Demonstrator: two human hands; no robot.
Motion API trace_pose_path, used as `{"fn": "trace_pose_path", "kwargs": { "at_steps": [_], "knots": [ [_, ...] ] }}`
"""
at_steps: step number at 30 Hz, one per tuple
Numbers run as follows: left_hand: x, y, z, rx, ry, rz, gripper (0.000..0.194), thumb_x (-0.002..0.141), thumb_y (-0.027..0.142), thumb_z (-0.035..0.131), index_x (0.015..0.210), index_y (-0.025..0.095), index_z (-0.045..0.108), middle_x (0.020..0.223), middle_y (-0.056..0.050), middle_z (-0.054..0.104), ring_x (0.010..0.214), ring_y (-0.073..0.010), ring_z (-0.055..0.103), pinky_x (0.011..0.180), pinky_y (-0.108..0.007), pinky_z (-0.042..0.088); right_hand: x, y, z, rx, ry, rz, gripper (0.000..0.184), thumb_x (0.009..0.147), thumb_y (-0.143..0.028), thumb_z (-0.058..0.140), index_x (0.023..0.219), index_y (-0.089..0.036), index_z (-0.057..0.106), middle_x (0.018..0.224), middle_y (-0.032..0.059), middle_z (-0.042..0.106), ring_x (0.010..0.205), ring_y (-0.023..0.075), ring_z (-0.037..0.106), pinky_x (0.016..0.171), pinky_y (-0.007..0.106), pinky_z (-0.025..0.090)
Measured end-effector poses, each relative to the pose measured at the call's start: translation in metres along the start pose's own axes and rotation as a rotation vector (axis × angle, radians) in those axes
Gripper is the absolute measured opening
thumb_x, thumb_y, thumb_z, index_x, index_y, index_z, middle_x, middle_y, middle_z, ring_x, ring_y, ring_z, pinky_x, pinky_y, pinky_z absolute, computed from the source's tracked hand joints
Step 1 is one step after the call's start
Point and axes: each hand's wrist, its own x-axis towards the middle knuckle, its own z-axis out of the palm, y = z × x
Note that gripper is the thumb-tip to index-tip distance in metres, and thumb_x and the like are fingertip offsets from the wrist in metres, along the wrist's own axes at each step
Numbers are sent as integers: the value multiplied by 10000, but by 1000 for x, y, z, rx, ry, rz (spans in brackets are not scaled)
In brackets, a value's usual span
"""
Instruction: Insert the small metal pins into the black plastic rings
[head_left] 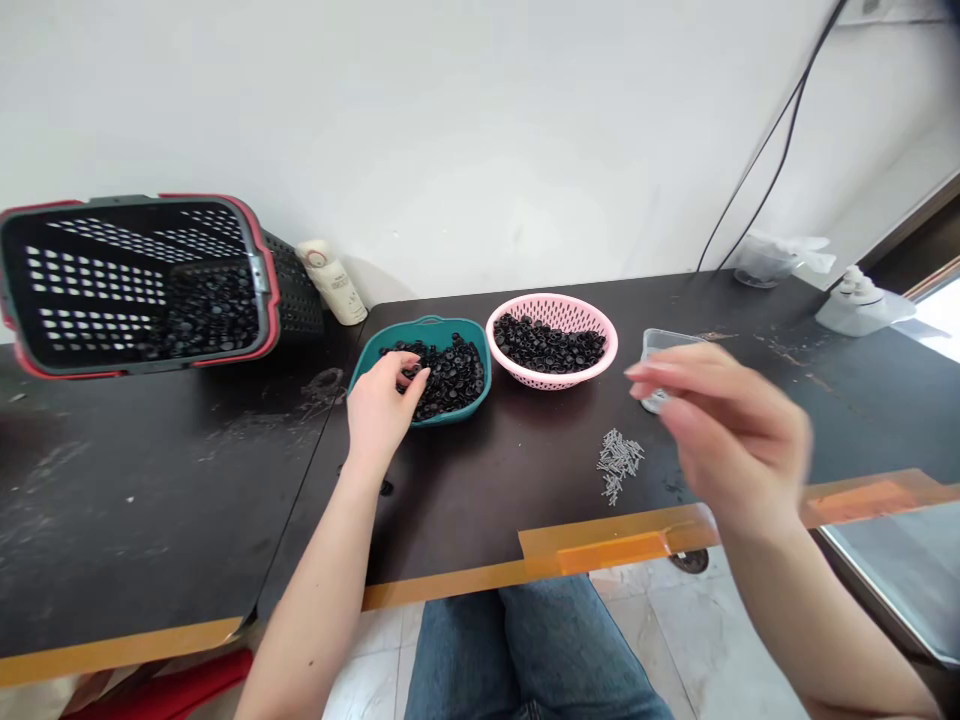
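Note:
My left hand (pixel 381 408) reaches over the rim of a teal plastic bowl (pixel 486 375), its fingertips among a heap of small black plastic parts (pixel 450 378). Whether those fingers grip a part is hard to see. A pink perforated basket (pixel 556 306) next to the bowl holds more black parts (pixel 547 345). My right hand (pixel 727 430) is blurred, its fingertips close to a clear plastic box (pixel 664 342). Below that hand, a small pile of loose silver screws (pixel 619 463) lies on the dark tabletop (pixel 495 490).
A black-and-red basket (pixel 142 285) with black parts inside lies tipped at the left. A cream tube (pixel 331 283) stands behind it. A clear bag (pixel 765 262), a white bottle (pixel 855 305) and black cables (pixel 780 130) are at back right. Orange tape (pixel 611 552) lines the front edge.

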Motion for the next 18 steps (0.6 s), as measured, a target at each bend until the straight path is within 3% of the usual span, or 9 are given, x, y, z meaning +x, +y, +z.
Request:
{"fn": "trace_pose_path", "kwargs": {
  "at_steps": [1, 4, 6, 8, 11, 14, 18],
  "knots": [
    [-2, 8, 0, -30, 24, 61, 208, 871, 347, 568, 995, 189, 617, 939, -24, 680, 725, -135, 615, 712, -252, 447, 4, 20, 4, -23, -18, 44, 252, 935, -389, 476, 1125, -316, 624, 1017, 69, 654, 927, 252, 609, 803, 427, 497],
    [-13, 38, 4, -147, -4, 277, 192, 882, 338, 563, 976, 188, 640, 887, -21, 677, 726, -130, 607, 738, -255, 455, -7, 78, 13, -189, -310, 139, 161, 881, -352, 570, 937, -251, 680, 932, 62, 658, 879, 243, 602, 788, 403, 484],
    [-25, 58, 13, -226, -149, 447, 176, 896, 318, 547, 984, 193, 634, 921, -23, 680, 786, -137, 617, 767, -261, 455, -22, 105, 15, -256, -517, 206, 143, 865, -335, 585, 898, -239, 685, 920, 57, 654, 860, 235, 595, 790, 394, 476],
    [-37, 71, 28, -254, -335, 562, 178, 921, 308, 505, 999, 198, 620, 955, -24, 678, 837, -149, 620, 767, -269, 456, -33, 119, 15, -281, -621, 251, 135, 867, -322, 578, 867, -241, 686, 921, 47, 647, 867, 229, 583, 796, 382, 467],
    [-52, 73, 53, -252, -470, 552, 195, 942, 309, 458, 1004, 195, 605, 955, -29, 668, 847, -158, 619, 765, -283, 465, -34, 124, 15, -315, -692, 278, 131, 858, -318, 582, 845, -245, 690, 911, 41, 641, 879, 231, 565, 801, 373, 450],
    [-60, 64, 71, -262, -500, 476, 198, 943, 298, 454, 1059, 197, 579, 982, -37, 655, 847, -160, 614, 773, -288, 478, -26, 126, 18, -341, -759, 292, 129, 839, -310, 595, 847, -233, 697, 897, 49, 641, 871, 233, 556, 779, 358, 441],
    [-61, 52, 80, -260, -514, 430, 197, 920, 332, 504, 1040, 191, 570, 947, -40, 639, 833, -167, 597, 749, -287, 477, -18, 133, 25, -317, -880, 333, 117, 801, -292, 613, 802, -217, 703, 824, 49, 643, 852, 231, 561, 746, 331, 431]
  ]
}}
